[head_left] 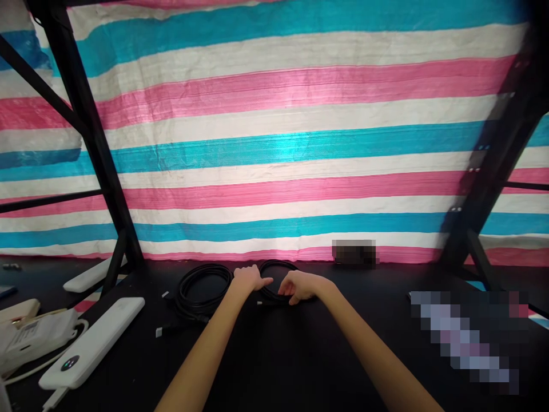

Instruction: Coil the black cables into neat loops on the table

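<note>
handling small cable coil, i think, on tabletop between my left hand, thumb out, and right hand, curled; can't tell if either grips. next probably calls for steady pinch.

This looks like a makeshift work booth, nearer a workshop than a home; a striped plastic sheet hangs behind black metal posts; a black table carries white power banks and coiled black cables.
</note>
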A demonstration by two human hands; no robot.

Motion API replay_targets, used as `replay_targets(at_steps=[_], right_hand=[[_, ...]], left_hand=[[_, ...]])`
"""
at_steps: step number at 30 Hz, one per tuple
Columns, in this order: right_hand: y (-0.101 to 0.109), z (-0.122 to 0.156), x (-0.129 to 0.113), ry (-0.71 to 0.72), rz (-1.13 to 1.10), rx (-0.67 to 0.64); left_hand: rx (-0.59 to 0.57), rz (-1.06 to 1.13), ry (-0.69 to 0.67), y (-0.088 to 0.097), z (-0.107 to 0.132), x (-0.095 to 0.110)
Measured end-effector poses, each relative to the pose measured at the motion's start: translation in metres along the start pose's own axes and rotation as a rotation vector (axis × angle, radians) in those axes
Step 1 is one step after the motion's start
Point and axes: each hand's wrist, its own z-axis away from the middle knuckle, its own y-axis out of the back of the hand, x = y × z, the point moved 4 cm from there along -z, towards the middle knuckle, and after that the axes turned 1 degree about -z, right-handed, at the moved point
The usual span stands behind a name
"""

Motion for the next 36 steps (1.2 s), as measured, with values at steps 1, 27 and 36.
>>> replay_targets(at_steps=[1,27,36], right_hand=[[-0.001,-0.001,0.000,-0.008,0.004,0.004],[0.038,0.044,-0.021,0.099,-0.117,0.310],[0.037,0.057,-0.036,0.117,-0.164,0.291]], left_hand=[[0.019,-0.037,0.014,-0.001,-0.001,0.000],[0.363,-0.055,0.527,0.044,-0.006,-0.118],[0.398,0.146,0.590,0.034,-0.002,-0.171]])
